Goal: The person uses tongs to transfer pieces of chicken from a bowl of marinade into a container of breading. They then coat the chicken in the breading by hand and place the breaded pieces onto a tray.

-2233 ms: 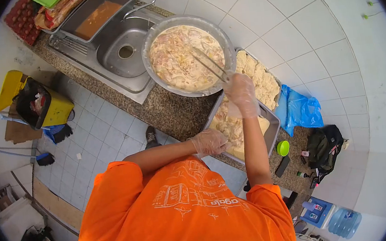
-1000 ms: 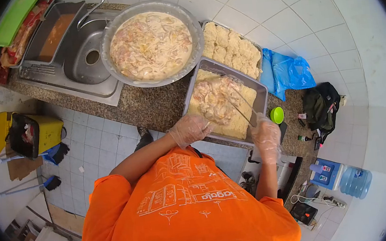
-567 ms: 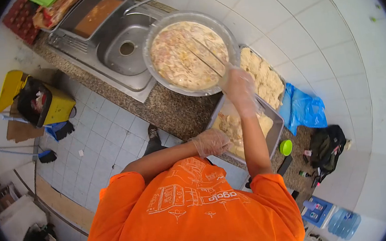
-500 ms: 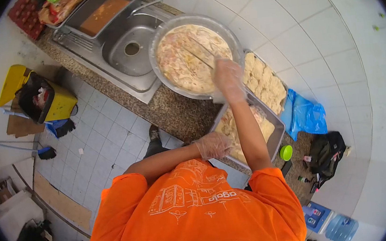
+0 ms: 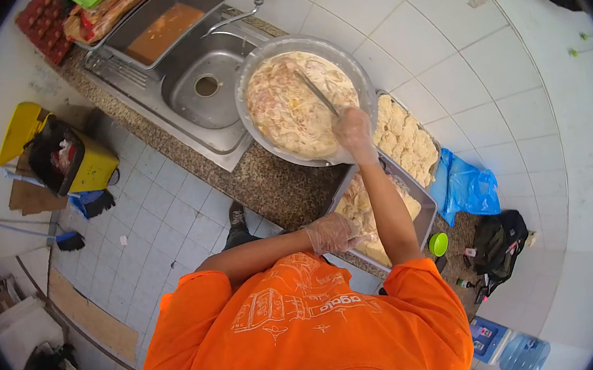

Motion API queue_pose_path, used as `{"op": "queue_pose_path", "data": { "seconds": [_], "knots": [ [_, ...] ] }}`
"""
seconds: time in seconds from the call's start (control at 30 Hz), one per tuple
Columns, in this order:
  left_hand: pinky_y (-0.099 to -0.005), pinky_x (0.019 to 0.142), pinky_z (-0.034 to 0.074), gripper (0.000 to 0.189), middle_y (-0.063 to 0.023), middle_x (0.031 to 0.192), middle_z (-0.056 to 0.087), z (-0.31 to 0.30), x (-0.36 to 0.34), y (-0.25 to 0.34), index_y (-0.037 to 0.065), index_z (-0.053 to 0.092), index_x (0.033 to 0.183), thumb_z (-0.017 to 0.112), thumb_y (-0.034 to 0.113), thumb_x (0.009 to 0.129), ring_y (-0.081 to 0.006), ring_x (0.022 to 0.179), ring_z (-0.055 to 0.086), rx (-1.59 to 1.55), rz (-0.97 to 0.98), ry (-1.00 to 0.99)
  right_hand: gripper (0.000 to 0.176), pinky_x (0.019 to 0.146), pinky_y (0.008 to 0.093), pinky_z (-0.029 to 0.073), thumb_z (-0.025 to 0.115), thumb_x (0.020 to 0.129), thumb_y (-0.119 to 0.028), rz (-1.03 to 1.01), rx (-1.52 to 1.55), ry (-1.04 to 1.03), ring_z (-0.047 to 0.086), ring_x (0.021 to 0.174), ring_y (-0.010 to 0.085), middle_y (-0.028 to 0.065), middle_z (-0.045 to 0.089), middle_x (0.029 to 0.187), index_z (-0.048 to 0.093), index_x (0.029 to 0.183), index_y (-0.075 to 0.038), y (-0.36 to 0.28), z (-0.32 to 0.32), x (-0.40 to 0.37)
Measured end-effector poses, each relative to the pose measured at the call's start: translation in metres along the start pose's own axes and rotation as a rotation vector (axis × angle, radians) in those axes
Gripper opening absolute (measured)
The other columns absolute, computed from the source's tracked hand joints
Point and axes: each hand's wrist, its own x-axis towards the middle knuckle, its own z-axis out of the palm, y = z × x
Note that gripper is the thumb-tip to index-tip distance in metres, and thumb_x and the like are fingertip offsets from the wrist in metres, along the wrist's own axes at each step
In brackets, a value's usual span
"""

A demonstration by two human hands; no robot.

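Observation:
My right hand [image 5: 354, 134], in a clear plastic glove, holds metal tongs [image 5: 316, 92] over a large metal bowl [image 5: 367, 76]. The tongs' tips reach into a creamy, pale mix of coated pieces [image 5: 288, 103], perhaps raw meat; the tips are hard to make out. My left hand [image 5: 332, 233], also gloved, is closed at the near rim of a grey tray [image 5: 424, 216]. That tray holds pale floury crumbs and some coated pieces, partly hidden by my right forearm.
A second tray of lumpy, pale coated pieces [image 5: 404, 141] lies against the wall. The sink [image 5: 194, 105] and a tray of brownish liquid [image 5: 158, 37] are left of the bowl. A blue plastic bag [image 5: 471, 185], a green cup [image 5: 439, 244] and a backpack [image 5: 498, 250] stand right.
The tongs' two arms, spread apart before, now appear pressed together. My right hand has shifted slightly down in the picture, and the whole view has moved a little.

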Motion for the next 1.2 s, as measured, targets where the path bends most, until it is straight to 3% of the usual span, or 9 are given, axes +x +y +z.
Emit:
{"op": "queue_pose_path", "data": {
  "seconds": [0.07,0.17,0.23,0.47,0.53,0.7,0.77,0.9,1.2],
  "knots": [
    [-0.0494,0.063,0.048,0.041,-0.0191,0.063,0.06,0.007,-0.001,-0.003,0.003,0.059,0.068,0.052,0.036,0.091,-0.038,0.063,0.062,0.023,0.048,0.093,0.019,0.066,0.0462,0.051,0.066,0.074,-0.021,0.133,0.066,0.035,0.064,0.068,0.0394,0.0215,0.065,0.071,0.07,0.078,-0.003,-0.002,-0.047,-0.021],
    [-0.0497,0.065,0.048,0.037,-0.0186,0.068,0.062,-0.004,0.001,0.0,0.006,0.061,0.068,0.053,0.036,0.089,-0.0382,0.067,0.062,0.01,0.098,0.037,0.022,0.066,0.0459,0.051,0.067,0.079,-0.025,0.464,0.198,-0.233,0.065,0.071,0.0384,0.0213,0.067,0.075,0.073,0.091,-0.008,-0.005,-0.138,-0.052],
    [-0.0494,0.067,0.049,0.036,-0.0183,0.071,0.063,-0.007,0.004,0.004,0.007,0.062,0.069,0.053,0.035,0.089,-0.0384,0.07,0.063,-0.036,0.039,-0.042,0.023,0.066,0.0458,0.051,0.066,0.083,-0.025,0.476,0.071,-0.277,0.065,0.074,0.0383,0.021,0.067,0.079,0.073,0.103,-0.015,-0.008,-0.192,-0.088],
    [-0.0476,0.072,0.049,0.042,-0.0205,0.072,0.062,-0.014,0.008,0.014,0.001,0.062,0.073,0.051,0.035,0.095,-0.0393,0.073,0.062,-0.001,-0.015,-0.042,0.023,0.065,0.041,0.052,0.069,0.08,-0.021,0.484,-0.302,-0.254,0.067,0.075,0.0341,0.0173,0.069,0.085,0.07,0.097,-0.005,-0.001,-0.241,-0.235],
    [-0.0473,0.072,0.049,0.042,-0.0204,0.071,0.062,-0.012,0.007,0.015,0.001,0.062,0.072,0.051,0.034,0.095,-0.0387,0.072,0.062,0.02,-0.023,-0.033,0.015,0.06,0.0427,0.051,0.064,0.081,-0.014,0.387,-0.491,-0.504,0.065,0.066,0.0321,0.0145,0.062,0.071,0.064,0.092,-0.004,-0.007,-0.246,-0.24],
    [-0.0478,0.071,0.049,0.041,-0.0202,0.071,0.062,-0.009,0.004,0.015,0.002,0.063,0.07,0.052,0.034,0.094,-0.0388,0.071,0.062,0.029,-0.03,0.007,0.027,0.062,0.0432,0.051,0.068,0.078,-0.017,0.368,-0.461,-0.413,0.065,0.07,0.0328,0.0139,0.063,0.074,0.063,0.1,-0.004,-0.027,-0.291,-0.189],
    [-0.0484,0.07,0.049,0.041,-0.0203,0.07,0.062,-0.008,0.004,0.013,0.003,0.063,0.07,0.052,0.034,0.094,-0.0388,0.071,0.062,0.031,-0.04,0.01,0.03,0.064,0.0444,0.05,0.071,0.076,-0.018,0.481,-0.406,-0.302,0.065,0.072,0.0334,0.0146,0.065,0.077,0.064,0.102,-0.005,-0.038,-0.276,-0.141],
    [-0.0493,0.066,0.049,0.041,-0.0206,0.069,0.061,0.0,0.002,0.006,0.003,0.062,0.072,0.051,0.035,0.094,-0.0393,0.069,0.062,0.065,0.014,0.039,0.026,0.067,0.0453,0.051,0.069,0.079,-0.021,0.181,-0.283,-0.138,0.066,0.077,0.0364,0.017,0.067,0.079,0.065,0.1,-0.006,-0.022,-0.175,-0.067],
    [-0.0493,0.066,0.05,0.039,-0.0197,0.065,0.06,0.015,-0.001,-0.005,0.002,0.059,0.08,0.051,0.037,0.093,-0.0402,0.064,0.062,-0.004,-0.002,0.095,0.014,0.07,0.044,0.053,0.057,0.079,-0.013,0.044,-0.086,-0.039,0.067,0.077,0.0354,0.019,0.068,0.079,0.067,0.075,-0.004,-0.017,0.024,0.053]
  ]
}}
